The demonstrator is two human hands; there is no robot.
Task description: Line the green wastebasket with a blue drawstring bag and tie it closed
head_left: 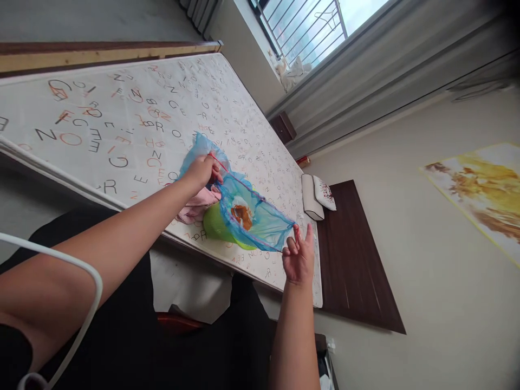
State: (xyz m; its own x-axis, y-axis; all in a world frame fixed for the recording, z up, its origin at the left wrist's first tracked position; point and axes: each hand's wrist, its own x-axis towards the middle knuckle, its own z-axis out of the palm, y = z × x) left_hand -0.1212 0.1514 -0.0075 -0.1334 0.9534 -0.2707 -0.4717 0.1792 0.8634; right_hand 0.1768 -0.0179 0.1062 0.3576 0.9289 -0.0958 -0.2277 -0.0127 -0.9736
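Observation:
A translucent blue drawstring trash bag (pixel 268 216) is stretched wide between my two hands, with a red cord along its rim. My left hand (pixel 205 170) is closed on the bag's far-left rim and cord. At the opposite end, my right hand (pixel 298 257) has curled fingers on the red drawstring, pulling the rim taut, while another finger sticks out. Under the bag a lime-green basket or bin (pixel 215 222) rests on the mattress. Brown and white crumpled waste (pixel 242 215) shows inside the bag's mouth. A pink cloth (pixel 195 208) lies beside the bin, beneath my left wrist.
The letter-printed mattress (pixel 158 141) stretches away from me. Pillows (pixel 319 197) lie by the dark headboard (pixel 357 254) at right. A white cable (pixel 87 265) crosses my left arm. A barred window (pixel 309 27) and grey curtains (pixel 365 70) are at the back.

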